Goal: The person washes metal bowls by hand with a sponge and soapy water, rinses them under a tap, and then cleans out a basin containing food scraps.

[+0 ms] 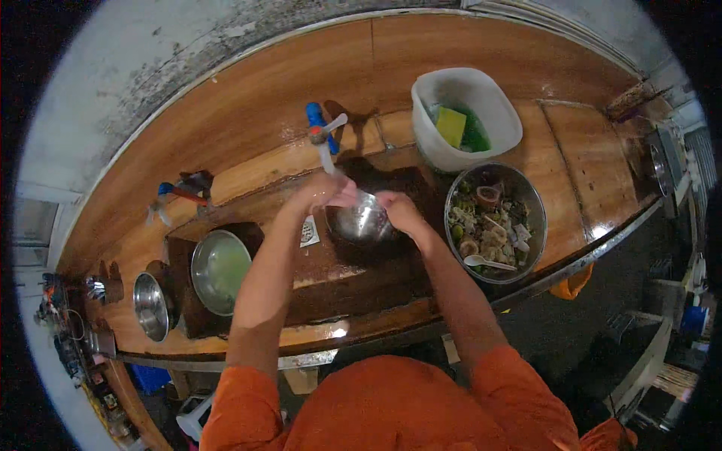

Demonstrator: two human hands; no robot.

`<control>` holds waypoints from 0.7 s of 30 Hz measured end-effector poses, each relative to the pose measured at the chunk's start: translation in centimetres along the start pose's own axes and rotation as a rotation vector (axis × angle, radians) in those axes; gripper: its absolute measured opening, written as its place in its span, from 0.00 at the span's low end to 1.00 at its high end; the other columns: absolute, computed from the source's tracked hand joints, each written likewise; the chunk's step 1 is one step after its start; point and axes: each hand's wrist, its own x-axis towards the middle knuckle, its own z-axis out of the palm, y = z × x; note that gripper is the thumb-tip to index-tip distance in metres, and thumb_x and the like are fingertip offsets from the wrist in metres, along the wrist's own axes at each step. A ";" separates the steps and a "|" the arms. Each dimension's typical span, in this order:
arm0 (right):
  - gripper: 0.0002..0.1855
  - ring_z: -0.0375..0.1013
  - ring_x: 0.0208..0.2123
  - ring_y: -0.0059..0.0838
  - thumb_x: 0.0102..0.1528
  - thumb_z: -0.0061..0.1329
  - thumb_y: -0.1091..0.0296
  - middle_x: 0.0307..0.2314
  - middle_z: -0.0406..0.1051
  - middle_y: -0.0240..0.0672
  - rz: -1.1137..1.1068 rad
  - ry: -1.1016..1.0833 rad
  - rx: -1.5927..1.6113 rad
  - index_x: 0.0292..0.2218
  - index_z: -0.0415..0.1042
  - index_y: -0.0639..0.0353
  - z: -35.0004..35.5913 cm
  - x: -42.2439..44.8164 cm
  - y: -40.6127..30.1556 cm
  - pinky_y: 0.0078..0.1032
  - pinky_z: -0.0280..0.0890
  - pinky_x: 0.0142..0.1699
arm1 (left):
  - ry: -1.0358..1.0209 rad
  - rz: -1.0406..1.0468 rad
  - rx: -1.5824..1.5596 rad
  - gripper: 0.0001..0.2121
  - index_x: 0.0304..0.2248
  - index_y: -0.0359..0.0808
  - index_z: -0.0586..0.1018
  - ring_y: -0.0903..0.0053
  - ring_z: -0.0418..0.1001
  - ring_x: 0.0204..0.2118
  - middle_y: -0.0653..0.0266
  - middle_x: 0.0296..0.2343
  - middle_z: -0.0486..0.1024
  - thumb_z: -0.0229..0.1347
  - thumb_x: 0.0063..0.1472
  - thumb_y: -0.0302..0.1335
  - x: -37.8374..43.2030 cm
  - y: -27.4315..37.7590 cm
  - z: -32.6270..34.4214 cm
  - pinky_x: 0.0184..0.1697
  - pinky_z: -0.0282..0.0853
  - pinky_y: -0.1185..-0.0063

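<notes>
A shiny metal bowl (364, 222) is held tilted over the tiled sink basin (361, 287). My right hand (401, 213) grips its right rim. At its upper left rim is my left hand (333, 191), blurred, beneath the faucet (322, 138) with a white lever and blue fitting; its fingers reach over the bowl, and whether they hold the rim is unclear. Some water seems to run over this hand. Left of my left forearm, a larger metal bowl (221, 273) contains pale greenish liquid.
Right of the basin stand a white plastic tub (420, 121) with green liquid and a yellow sponge (450, 127), and a round container (542, 225) of food scraps with a white plastic spoon (489, 262). Leftward are another metal bowl (151, 307) and a second faucet (181, 194).
</notes>
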 end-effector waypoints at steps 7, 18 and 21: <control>0.25 0.69 0.39 0.44 0.58 0.41 0.49 0.36 0.71 0.47 -0.001 0.285 -0.144 0.40 0.71 0.66 1.8 6.3 4.4 0.33 0.63 0.45 | 0.175 0.088 0.332 0.09 0.33 0.20 0.74 0.67 0.78 0.29 0.50 0.28 0.76 0.46 0.59 0.20 -2.9 4.6 2.8 0.32 0.78 0.76; 0.30 0.67 0.46 0.42 0.57 0.39 0.42 0.45 0.68 0.41 0.361 0.418 1.009 0.49 0.66 0.58 3.3 1.7 18.9 0.50 0.59 0.48 | 0.212 0.152 0.598 0.09 0.30 0.26 0.78 0.72 0.78 0.25 0.55 0.26 0.78 0.50 0.57 0.25 -1.8 4.6 1.8 0.26 0.74 0.79; 0.29 0.67 0.43 0.45 0.58 0.34 0.42 0.44 0.67 0.41 0.549 0.357 1.361 0.49 0.66 0.54 4.3 1.2 21.0 0.59 0.58 0.45 | 0.227 0.181 0.812 0.09 0.28 0.29 0.80 0.74 0.78 0.24 0.56 0.25 0.78 0.51 0.56 0.27 -1.4 3.3 -0.5 0.26 0.73 0.78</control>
